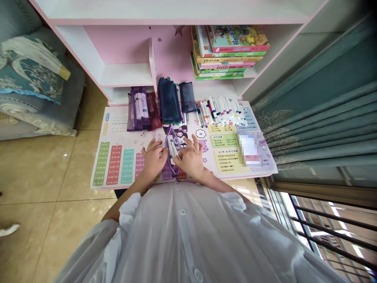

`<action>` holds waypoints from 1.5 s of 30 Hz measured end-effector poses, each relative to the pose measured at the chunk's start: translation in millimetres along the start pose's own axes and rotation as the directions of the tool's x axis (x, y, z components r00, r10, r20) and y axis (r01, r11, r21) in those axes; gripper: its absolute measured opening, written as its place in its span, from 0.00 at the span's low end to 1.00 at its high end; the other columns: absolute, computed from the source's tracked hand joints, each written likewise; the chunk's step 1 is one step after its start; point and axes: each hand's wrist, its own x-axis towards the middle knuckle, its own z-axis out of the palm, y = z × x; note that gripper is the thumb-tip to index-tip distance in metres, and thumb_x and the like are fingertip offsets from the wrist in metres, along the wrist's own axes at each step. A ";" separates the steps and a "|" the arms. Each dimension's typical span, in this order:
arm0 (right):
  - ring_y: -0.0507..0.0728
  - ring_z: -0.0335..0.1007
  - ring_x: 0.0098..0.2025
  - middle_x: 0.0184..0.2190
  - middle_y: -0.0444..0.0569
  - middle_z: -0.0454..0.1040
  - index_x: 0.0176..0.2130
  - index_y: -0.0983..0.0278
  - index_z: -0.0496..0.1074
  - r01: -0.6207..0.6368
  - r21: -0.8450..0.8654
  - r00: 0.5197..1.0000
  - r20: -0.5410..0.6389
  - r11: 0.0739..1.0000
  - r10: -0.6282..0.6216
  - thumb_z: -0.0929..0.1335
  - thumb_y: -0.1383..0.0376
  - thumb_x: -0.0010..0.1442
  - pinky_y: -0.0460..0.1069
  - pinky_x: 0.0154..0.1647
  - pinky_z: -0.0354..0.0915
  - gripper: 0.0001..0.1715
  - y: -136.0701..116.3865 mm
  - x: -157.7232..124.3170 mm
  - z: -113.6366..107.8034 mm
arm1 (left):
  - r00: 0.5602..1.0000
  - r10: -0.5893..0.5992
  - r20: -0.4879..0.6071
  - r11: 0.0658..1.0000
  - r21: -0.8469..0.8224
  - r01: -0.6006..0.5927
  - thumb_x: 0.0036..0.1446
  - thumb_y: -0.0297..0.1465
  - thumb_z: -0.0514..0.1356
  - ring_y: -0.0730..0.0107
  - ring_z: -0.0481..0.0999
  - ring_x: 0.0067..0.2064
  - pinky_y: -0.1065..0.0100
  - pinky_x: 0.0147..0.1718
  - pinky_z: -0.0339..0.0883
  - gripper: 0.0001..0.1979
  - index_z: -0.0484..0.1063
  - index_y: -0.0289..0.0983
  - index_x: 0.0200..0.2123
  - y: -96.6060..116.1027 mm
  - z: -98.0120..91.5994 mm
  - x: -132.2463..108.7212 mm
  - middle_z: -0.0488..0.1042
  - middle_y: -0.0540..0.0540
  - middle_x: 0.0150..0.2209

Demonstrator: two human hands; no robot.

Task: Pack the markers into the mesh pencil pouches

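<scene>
- A purple mesh zip pouch [172, 151] lies open at the centre of the desk mat, with markers [173, 149] poking from its mouth.
- The left hand [153, 157] curls its fingers closely around the pouch's left edge, apparently gripping it.
- The right hand [190, 155] has its fingers part spread, tips at the pouch's right side (whether they grip, I cannot tell).
- The printed desk mat [118, 165] lies beneath both hands.
- Beyond them stand a row of loose felt pens [220, 112], a navy mesh pouch [169, 101] and a lilac pouch [140, 108].
- Picture books [229, 53] fill the pink shelf above.
</scene>
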 end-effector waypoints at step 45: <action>0.78 0.27 0.74 0.70 0.70 0.52 0.47 0.76 0.77 -0.321 -0.326 0.938 0.020 0.889 0.346 0.63 0.64 0.62 0.80 0.66 0.39 0.22 105.8 161.6 17.9 | 1.000 0.003 0.029 1.000 0.004 -0.003 0.62 0.34 0.56 0.49 0.62 0.69 0.34 0.66 0.48 0.13 0.75 0.40 0.26 -3.1 -1.9 -0.2 0.77 0.42 0.56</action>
